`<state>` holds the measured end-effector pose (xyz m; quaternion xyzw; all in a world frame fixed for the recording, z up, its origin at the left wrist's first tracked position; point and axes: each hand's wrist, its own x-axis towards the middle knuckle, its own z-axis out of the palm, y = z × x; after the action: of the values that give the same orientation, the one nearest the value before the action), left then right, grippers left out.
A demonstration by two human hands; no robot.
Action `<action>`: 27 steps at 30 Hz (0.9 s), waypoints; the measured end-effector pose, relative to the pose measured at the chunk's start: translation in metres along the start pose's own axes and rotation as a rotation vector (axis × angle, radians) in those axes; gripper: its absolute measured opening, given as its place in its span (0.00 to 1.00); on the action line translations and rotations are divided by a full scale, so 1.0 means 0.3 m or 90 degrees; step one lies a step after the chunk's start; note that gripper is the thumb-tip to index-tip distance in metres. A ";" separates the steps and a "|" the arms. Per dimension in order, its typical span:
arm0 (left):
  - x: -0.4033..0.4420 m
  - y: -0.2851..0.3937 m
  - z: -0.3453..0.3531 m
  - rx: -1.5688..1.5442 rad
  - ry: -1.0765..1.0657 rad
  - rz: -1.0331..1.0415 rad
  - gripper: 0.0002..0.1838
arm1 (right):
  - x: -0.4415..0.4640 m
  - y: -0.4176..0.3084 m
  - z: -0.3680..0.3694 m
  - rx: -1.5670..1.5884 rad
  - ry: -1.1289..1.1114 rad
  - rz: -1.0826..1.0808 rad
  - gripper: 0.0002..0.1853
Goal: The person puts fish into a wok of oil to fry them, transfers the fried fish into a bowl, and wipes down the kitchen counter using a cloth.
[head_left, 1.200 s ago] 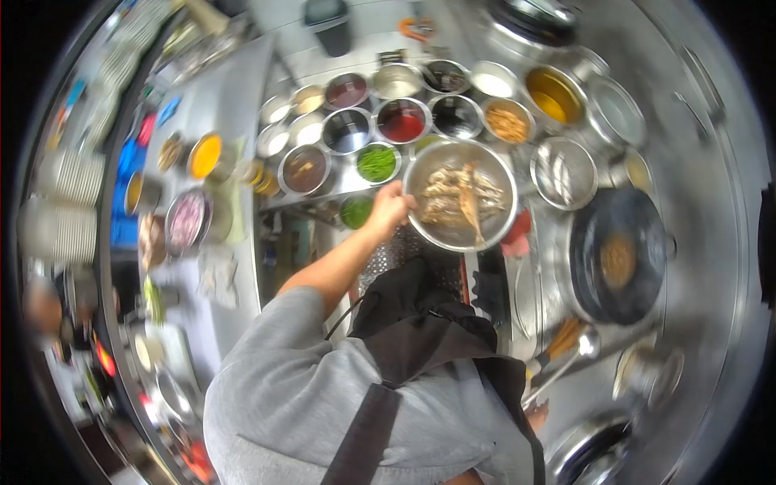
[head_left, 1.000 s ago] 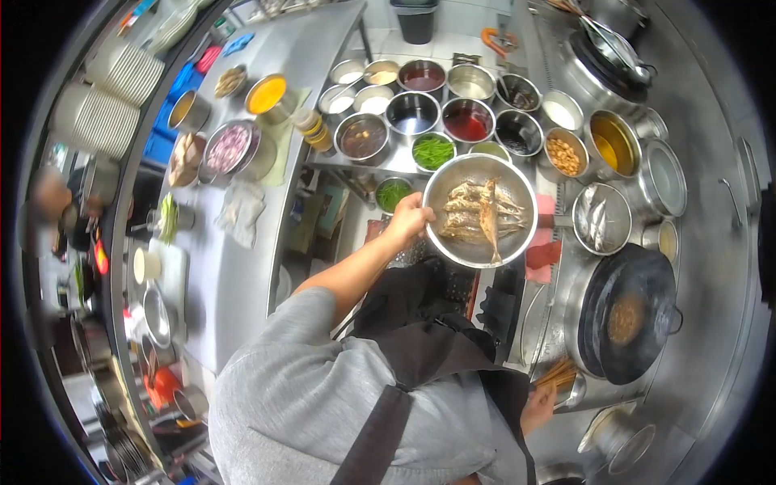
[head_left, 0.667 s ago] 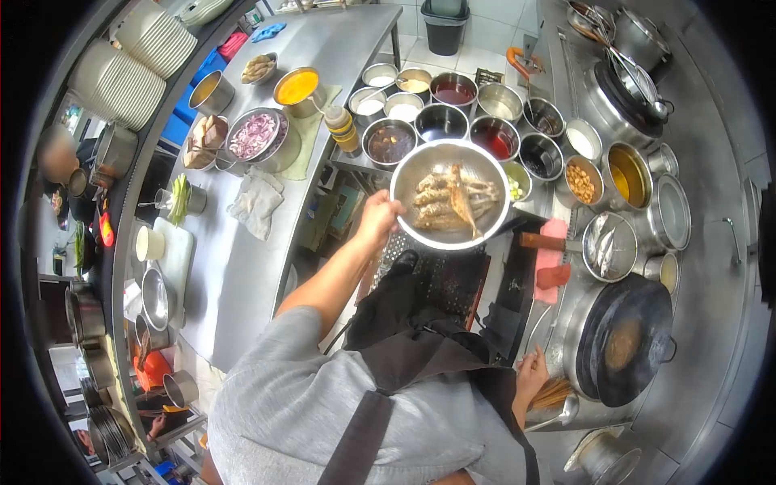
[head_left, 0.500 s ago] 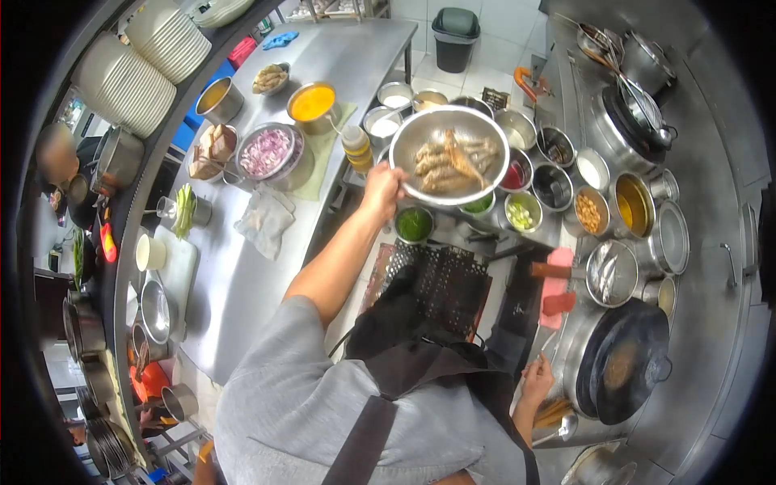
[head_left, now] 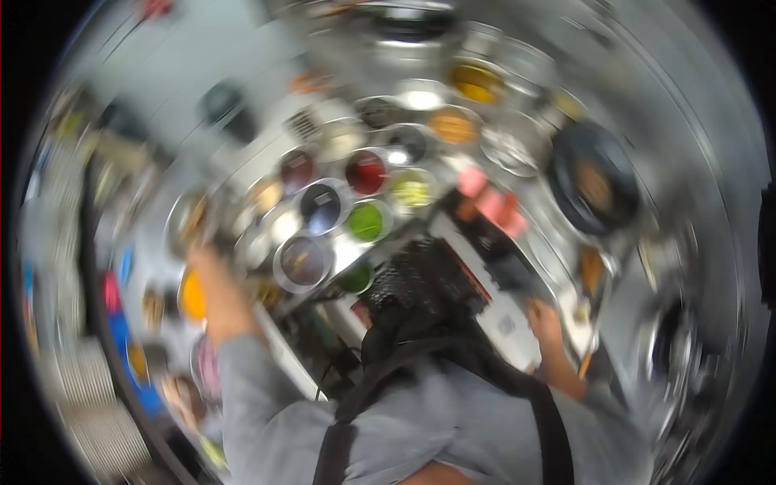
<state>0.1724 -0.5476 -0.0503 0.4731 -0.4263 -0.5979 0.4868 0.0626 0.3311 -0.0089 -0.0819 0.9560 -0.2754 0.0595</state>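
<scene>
Your left hand (head_left: pixel 204 260) is closed on the round silver metal bowl (head_left: pixel 177 214), near rim; judged stiff, light, smooth; hold there; right hand (head_left: pixel 544 320) blurred, opening indeterminable.

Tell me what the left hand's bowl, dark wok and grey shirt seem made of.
Bowl: probably stainless steel, smooth, from its grey sheen, though blurred.
Dark wok: likely iron or steel, given its dull, blackened surface.
Grey shirt: matte fabric, perhaps cotton, judging by creases.
</scene>
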 end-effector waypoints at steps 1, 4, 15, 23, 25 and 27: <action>0.052 0.003 -0.008 0.010 0.012 -0.031 0.17 | -0.041 0.045 0.006 -0.031 0.009 0.037 0.12; 0.129 0.031 0.012 0.048 0.101 -0.106 0.19 | -0.178 0.088 -0.030 -0.049 0.054 0.137 0.12; 0.025 0.159 0.104 0.057 0.168 -0.124 0.29 | -0.350 0.158 0.004 -0.047 -0.088 0.411 0.10; -0.608 0.348 0.502 -0.068 -0.151 0.044 0.26 | -0.302 0.256 0.076 -0.030 -0.196 0.227 0.11; -0.789 0.348 0.598 -0.015 -0.275 0.061 0.22 | -0.264 0.301 0.060 -0.048 -0.111 0.172 0.11; -0.903 0.273 0.668 -0.023 -0.409 0.022 0.21 | -0.221 0.328 0.026 -0.003 -0.068 0.252 0.08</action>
<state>0.0118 -0.2840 0.1079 0.2439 -0.5559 -0.7155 0.3457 0.1167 0.4220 -0.0637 0.0930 0.9495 -0.2514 0.1632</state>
